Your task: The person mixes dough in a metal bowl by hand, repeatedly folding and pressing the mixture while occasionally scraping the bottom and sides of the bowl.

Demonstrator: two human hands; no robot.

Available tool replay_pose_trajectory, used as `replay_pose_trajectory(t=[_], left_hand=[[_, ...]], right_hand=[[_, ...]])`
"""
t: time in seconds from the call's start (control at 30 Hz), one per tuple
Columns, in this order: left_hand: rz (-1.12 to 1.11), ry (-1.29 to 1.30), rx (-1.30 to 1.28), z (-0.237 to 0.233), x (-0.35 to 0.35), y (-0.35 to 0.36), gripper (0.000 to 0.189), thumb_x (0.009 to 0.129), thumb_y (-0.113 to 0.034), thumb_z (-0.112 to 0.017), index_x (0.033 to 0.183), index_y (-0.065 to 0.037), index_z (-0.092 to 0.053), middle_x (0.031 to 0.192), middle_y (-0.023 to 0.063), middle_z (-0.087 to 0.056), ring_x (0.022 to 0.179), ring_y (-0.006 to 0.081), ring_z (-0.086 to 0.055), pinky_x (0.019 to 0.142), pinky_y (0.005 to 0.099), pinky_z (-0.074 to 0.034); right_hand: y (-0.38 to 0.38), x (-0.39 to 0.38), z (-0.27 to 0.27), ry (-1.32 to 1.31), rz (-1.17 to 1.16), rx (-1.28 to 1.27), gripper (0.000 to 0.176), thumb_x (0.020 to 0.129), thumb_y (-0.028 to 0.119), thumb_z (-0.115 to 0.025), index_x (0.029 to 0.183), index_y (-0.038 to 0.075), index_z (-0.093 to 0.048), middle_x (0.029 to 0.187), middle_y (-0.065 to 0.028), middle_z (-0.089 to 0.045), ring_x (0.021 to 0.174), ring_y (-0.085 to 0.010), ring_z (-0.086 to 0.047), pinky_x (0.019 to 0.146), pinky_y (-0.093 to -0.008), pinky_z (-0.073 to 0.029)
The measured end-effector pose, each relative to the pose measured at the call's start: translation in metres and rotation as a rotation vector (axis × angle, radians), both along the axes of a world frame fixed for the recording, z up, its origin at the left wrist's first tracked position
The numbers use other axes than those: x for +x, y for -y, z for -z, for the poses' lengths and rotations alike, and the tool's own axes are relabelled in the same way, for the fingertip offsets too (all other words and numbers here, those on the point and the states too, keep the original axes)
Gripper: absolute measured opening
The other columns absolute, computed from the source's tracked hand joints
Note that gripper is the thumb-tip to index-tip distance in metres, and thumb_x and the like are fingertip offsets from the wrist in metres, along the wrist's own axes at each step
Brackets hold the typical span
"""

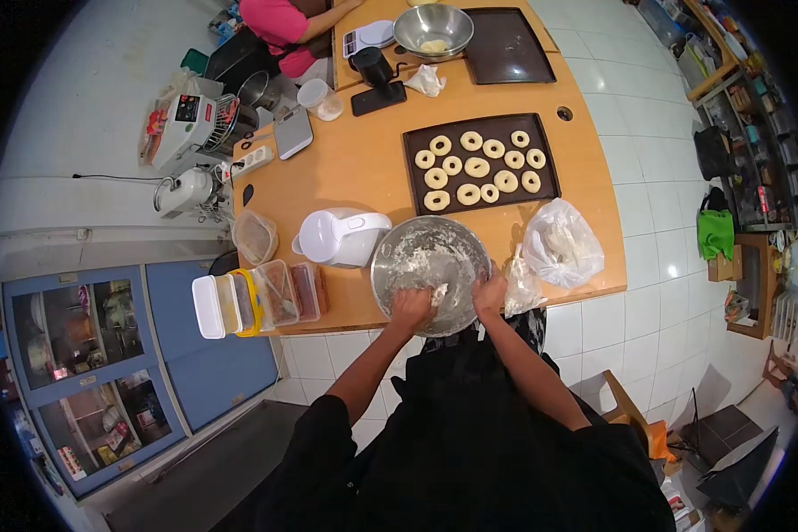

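Note:
A large metal bowl (430, 238) with floury residue on its inner wall stands at the table's front edge. Inside it, low on the left, my left hand (412, 309) is closed around a whitish lump of dough (440, 291). My right hand (489, 294) grips the bowl's right rim with its fingers wrapped over it. Just behind the bowl lies a dark tray (452, 197) holding several ring-shaped dough pieces (477, 168). Right of the bowl are a plastic bag with whitish contents (563, 244) and a smaller bag (523, 285).
A white kettle (341, 238) and several plastic containers (279, 293) stand left of the bowl on the wooden table (363, 142). Farther back are a scale (293, 133), a second bowl (434, 31), another tray (510, 44) and a person in pink (279, 22).

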State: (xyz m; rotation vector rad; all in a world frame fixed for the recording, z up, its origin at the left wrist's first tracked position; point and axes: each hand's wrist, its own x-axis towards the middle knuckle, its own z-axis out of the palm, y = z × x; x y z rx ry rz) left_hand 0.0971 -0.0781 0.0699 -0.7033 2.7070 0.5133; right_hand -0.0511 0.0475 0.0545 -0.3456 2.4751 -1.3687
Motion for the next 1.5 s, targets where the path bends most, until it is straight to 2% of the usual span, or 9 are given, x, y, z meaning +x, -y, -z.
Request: replay_pose_trajectory(t=[0.17,0.5,0.7,0.9,1.1,1.13,1.23,1.33,1.5], left_hand=[[0.018,0.107,0.081,-0.029,-0.018,0.001,0.038,0.073,-0.030,-0.065,0.104,-0.008,-0.063,0.082,0.0201,-0.066,0.079,0.0367,-0.065,0.073,0.0491,-0.049],[-0.176,-0.023,0.092,0.034,-0.028,-0.029,0.047,0.079,-0.031,-0.064,0.113,-0.004,-0.049,0.083,0.0187,-0.066,0.080,0.0394,-0.064,0.078,0.0533,-0.046],[-0.095,-0.355,-0.048,0.035,-0.044,-0.027,0.040,0.086,-0.030,-0.056,0.114,-0.003,-0.050,0.106,0.0238,-0.058,0.102,0.0403,-0.055,0.086,0.0540,-0.041],[-0.137,-0.381,-0.007,0.057,-0.068,-0.014,0.040,0.085,-0.032,-0.056,0.112,-0.003,-0.052,0.112,0.0236,-0.053,0.099,0.0420,-0.050,0.088,0.0558,-0.038],[-0.246,-0.285,-0.104,0.065,-0.090,-0.002,0.052,0.074,-0.033,-0.063,0.116,-0.005,-0.051,0.113,0.0220,-0.053,0.111,0.0411,-0.047,0.096,0.0527,-0.036],[-0.328,-0.259,-0.125,0.071,-0.093,-0.003,0.055,0.071,-0.032,-0.066,0.117,-0.006,-0.051,0.116,0.0211,-0.052,0.113,0.0406,-0.046,0.097,0.0532,-0.035],[-0.486,-0.135,0.000,0.075,-0.102,0.001,0.063,0.068,-0.026,-0.073,0.120,-0.005,-0.044,0.129,0.0262,-0.043,0.127,0.0432,-0.036,0.104,0.0588,-0.027],[-0.568,-0.165,-0.018,0.084,-0.097,-0.007,0.064,0.066,-0.023,-0.074,0.122,-0.007,-0.045,0.133,0.0212,-0.043,0.129,0.0387,-0.036,0.107,0.0554,-0.025],[-0.596,-0.206,0.002,0.089,-0.084,-0.015,0.065,0.066,-0.021,-0.075,0.124,-0.011,-0.047,0.136,0.0206,-0.044,0.128,0.0369,-0.039,0.108,0.0535,-0.025]], right_hand=[[0.003,0.000,-0.002,0.020,0.019,0.020,0.025,0.083,0.007,-0.057,0.106,-0.002,-0.061,0.088,-0.0277,-0.064,0.085,-0.0464,-0.061,0.076,-0.0490,-0.047],[0.004,0.000,-0.006,-0.003,0.006,0.003,0.024,0.084,0.005,-0.055,0.106,-0.004,-0.060,0.087,-0.0295,-0.064,0.085,-0.0467,-0.061,0.074,-0.0481,-0.048],[0.005,-0.001,0.000,0.027,-0.020,-0.077,0.024,0.085,0.004,-0.053,0.106,-0.006,-0.060,0.086,-0.0300,-0.063,0.085,-0.0470,-0.062,0.073,-0.0471,-0.048],[0.006,-0.005,-0.003,0.071,-0.028,-0.034,0.024,0.085,0.003,-0.053,0.106,-0.006,-0.060,0.084,-0.0309,-0.062,0.081,-0.0471,-0.062,0.071,-0.0455,-0.048],[0.004,-0.006,0.004,0.180,-0.016,-0.009,0.022,0.087,0.003,-0.053,0.105,-0.007,-0.060,0.082,-0.0263,-0.065,0.074,-0.0383,-0.065,0.069,-0.0420,-0.049],[0.003,-0.006,0.010,0.091,-0.057,0.011,0.021,0.088,0.004,-0.054,0.105,-0.007,-0.060,0.078,-0.0223,-0.066,0.067,-0.0290,-0.065,0.066,-0.0387,-0.049],[0.003,-0.006,0.008,0.059,-0.058,0.035,0.023,0.088,0.004,-0.052,0.106,-0.006,-0.060,0.090,-0.0295,-0.064,0.088,-0.0458,-0.062,0.075,-0.0468,-0.048],[0.005,-0.003,0.005,0.124,-0.007,-0.005,0.023,0.086,0.004,-0.056,0.106,-0.007,-0.060,0.081,-0.0260,-0.065,0.073,-0.0379,-0.065,0.067,-0.0418,-0.049],[0.006,0.003,-0.002,-0.063,-0.035,0.135,0.029,0.084,0.008,-0.059,0.108,-0.007,-0.060,0.085,-0.0298,-0.064,0.081,-0.0458,-0.062,0.072,-0.0469,-0.048]])
